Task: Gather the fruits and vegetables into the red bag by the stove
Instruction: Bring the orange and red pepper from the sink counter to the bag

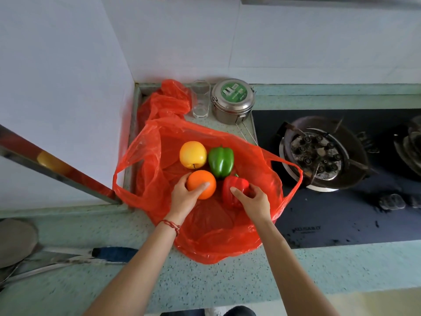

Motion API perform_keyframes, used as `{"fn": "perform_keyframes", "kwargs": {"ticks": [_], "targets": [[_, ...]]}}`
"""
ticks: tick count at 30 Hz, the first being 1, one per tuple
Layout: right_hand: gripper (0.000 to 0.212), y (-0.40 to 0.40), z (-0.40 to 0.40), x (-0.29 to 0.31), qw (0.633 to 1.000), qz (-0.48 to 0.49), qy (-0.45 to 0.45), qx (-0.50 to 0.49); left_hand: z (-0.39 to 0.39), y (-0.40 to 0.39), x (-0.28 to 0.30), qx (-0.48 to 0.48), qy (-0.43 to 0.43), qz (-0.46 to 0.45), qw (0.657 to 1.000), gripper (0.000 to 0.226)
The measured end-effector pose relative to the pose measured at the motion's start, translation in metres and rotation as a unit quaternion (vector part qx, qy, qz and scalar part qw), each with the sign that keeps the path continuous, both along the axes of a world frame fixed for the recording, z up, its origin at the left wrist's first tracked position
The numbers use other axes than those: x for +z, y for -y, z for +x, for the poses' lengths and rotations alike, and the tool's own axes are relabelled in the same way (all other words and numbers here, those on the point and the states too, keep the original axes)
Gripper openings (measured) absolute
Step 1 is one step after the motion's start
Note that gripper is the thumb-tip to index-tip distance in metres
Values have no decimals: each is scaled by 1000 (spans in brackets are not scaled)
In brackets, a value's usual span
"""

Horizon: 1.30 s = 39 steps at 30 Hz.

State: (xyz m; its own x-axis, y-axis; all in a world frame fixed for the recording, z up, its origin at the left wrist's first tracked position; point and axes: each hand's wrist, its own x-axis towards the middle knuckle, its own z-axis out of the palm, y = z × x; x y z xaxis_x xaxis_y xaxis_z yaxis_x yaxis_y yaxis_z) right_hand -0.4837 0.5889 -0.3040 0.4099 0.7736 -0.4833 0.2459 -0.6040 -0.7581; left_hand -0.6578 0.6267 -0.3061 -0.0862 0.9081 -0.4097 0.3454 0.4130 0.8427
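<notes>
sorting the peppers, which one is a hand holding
The red pepper, in the right hand. The green pepper lies untouched behind it; the left hand holds the orange.

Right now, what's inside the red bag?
Four things lie in the red bag: a yellow apple, a green pepper, an orange in the left hand, and a red pepper under the right hand. Beneath them is hidden.

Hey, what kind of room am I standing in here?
Most likely a home kitchen: a gas burner set into a speckled countertop, tiled walls, and a steel lunch tin beside a glass.
</notes>
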Motion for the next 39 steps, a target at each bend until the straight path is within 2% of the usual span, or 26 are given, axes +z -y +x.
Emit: {"fn": "perform_keyframes", "kwargs": {"ticks": [7,11,17,25,29,33,36,39], "targets": [[80,0,-1,-2,1000,-4,14,6,-1,2,-5,-11,1,6,1000,77],[81,0,-2,-1,1000,-7,19,8,-1,0,-9,-11,0,10,1000,62],[80,4,-1,2,999,11,28,11,-1,3,-8,-17,-8,23,1000,72],[69,22,3,16,994,61,84,26,-3,15,5,-66,-89,114,987,69],[62,39,3,28,978,104,166,68,-3,26,9,-127,-144,188,963,71],[57,62,10,28,946,119,283,107,3,34,9,-208,-224,266,914,67],[56,82,20,22,931,114,334,88,13,39,10,-275,-264,297,875,63],[56,104,33,17,939,88,330,39,28,44,12,-331,-282,317,843,63]]}}
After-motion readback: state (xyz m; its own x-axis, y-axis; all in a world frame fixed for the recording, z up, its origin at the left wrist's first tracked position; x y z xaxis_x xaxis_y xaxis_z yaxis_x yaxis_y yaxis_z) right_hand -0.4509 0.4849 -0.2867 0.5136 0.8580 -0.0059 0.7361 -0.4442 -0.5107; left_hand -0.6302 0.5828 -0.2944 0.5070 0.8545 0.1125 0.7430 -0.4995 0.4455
